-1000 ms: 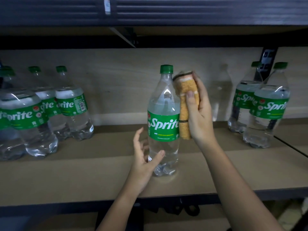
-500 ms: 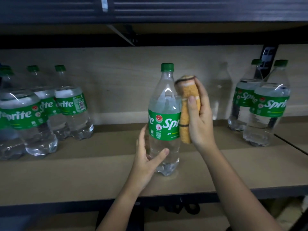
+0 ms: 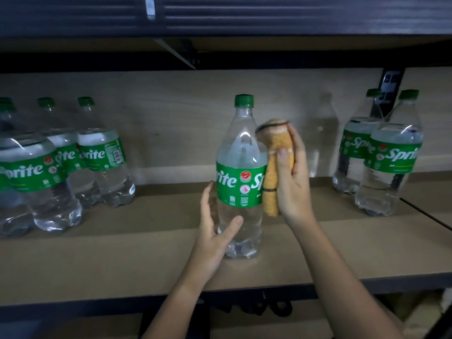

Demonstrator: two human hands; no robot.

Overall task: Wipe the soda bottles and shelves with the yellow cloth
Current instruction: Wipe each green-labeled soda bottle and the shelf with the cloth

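Right hand [image 3: 292, 182] fingers clamp the yellow cloth [image 3: 275, 167] against the bottle [image 3: 241, 182] (left hand [image 3: 215, 231] spread, thumb touching).

A tan shelf [image 3: 146, 260] bears one upright Sprite bottle [image 3: 241, 182] between side bottle groups [image 3: 61, 167] [image 3: 381, 155].

Dim overhead light, soft blur, bowed edges

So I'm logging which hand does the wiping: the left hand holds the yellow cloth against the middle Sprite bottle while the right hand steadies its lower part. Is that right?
The hands are swapped. In the head view the right hand holds the yellow cloth against the middle Sprite bottle, and the left hand steadies its lower part.
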